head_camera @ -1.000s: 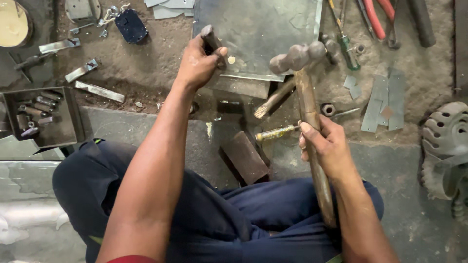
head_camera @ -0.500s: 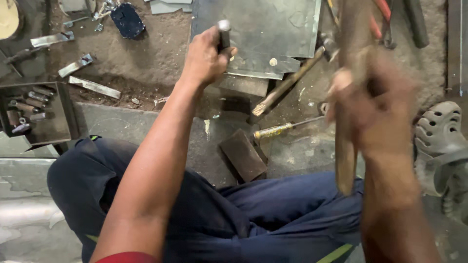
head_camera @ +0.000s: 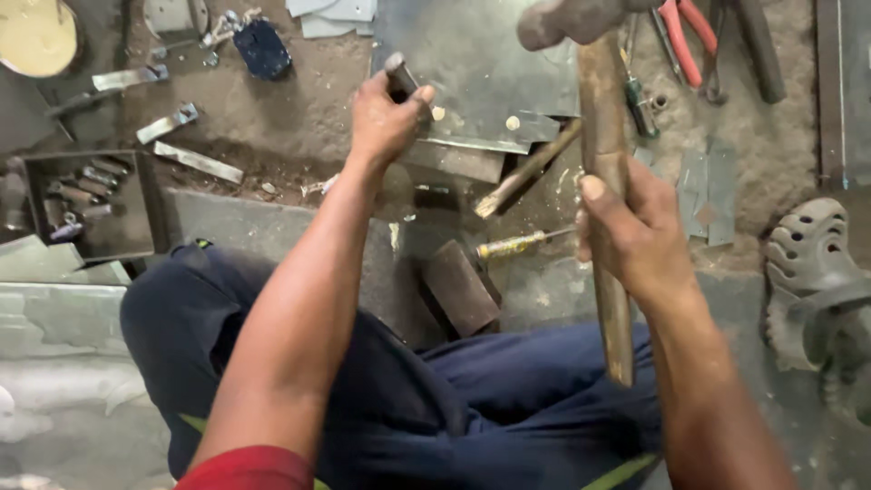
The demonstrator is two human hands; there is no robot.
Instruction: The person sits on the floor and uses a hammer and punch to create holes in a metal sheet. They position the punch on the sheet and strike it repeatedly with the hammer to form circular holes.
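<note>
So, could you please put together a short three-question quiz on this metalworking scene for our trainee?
1. True or false: the right hand grips the wooden-handled hammer, whose head is raised above the metal sheet.
2. What does the left hand hold against the sheet?
A. a punch
B. a paintbrush
C. a drill
3. Fill in: the yellow-handled screwdriver lies on the ground between the two ____.

Key
1. True.
2. A: a short dark metal punch, standing on the sheet.
3. Arms.
</note>
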